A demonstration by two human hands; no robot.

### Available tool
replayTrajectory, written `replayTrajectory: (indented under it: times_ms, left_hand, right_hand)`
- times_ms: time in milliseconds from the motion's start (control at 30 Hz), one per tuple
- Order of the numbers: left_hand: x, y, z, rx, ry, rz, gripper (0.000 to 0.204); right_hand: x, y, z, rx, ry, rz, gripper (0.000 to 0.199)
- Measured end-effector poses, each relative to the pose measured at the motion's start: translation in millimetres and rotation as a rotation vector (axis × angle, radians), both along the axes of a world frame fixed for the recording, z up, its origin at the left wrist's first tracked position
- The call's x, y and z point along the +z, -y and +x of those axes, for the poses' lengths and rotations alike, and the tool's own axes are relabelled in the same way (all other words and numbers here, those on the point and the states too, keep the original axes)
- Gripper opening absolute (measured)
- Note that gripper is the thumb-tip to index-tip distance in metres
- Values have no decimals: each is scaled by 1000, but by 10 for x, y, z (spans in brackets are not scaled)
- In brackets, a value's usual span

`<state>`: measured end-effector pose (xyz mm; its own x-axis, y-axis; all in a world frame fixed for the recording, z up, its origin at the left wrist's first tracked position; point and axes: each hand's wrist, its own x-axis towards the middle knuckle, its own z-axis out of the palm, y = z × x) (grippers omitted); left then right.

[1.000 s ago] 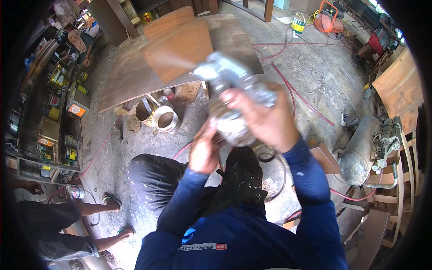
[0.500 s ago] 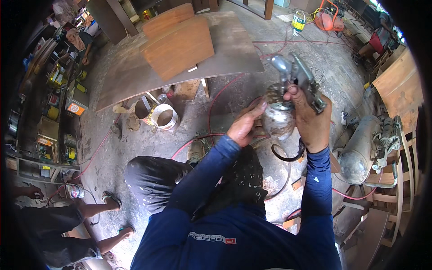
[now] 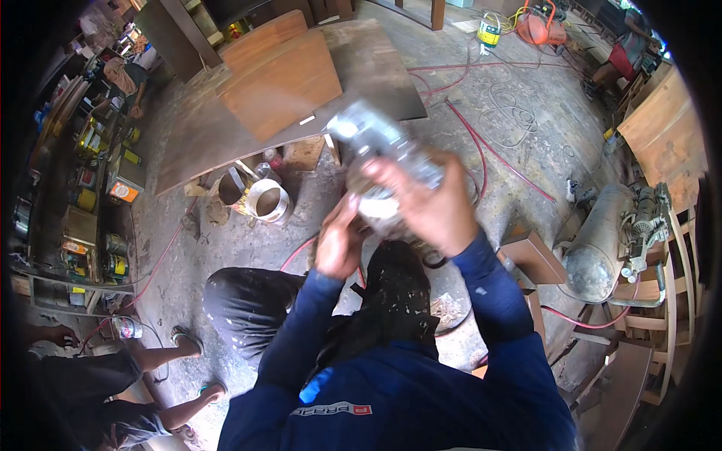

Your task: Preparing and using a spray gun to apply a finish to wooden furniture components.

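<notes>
I see my left hand (image 3: pixel 340 244) just below and left of the spray gun (image 3: pixel 383 161), fingers curled against its lower cup; whether it truly grips, I cannot tell. The blurred silver gun's long axis runs up-left to down-right, nose pointing up-left. My right hand (image 3: pixel 432 207) wraps around its body. Half a second ago the gun sat further right, more upright. Beyond the hands lie a wooden worktop (image 3: pixel 282 83), concrete floor (image 3: pixel 519 128) and red hoses (image 3: pixel 481 150).
</notes>
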<state>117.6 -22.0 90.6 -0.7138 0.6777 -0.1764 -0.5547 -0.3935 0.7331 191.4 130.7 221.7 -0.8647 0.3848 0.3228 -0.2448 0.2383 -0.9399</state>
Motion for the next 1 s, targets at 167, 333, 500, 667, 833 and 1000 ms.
replayTrajectory:
  times_ms: [167,333,500,667,833,1000]
  left_hand:
    - [526,-883,-188,-107,-58,-6,49]
    - [-50,-1213,-41,-197,113,-67,59]
    - [-505,-1160,201,-273,272,-31,56]
    - [-427,-1153,20,-280,211,-4,48]
    - [-377,-955,-58,-191,214,-92,43]
    - [-578,-343,88,-42,239,-42,48]
  right_hand:
    - [274,-780,59,-111,-74,27,31]
    - [110,-936,113,-215,137,59,29]
    - [-384,-975,100,-184,247,32,27]
    - [-356,-894,61,-234,234,5,29]
    - [-380,-778,-76,-184,220,29,35]
    - [-926,-398,-268,-198,161,224,37]
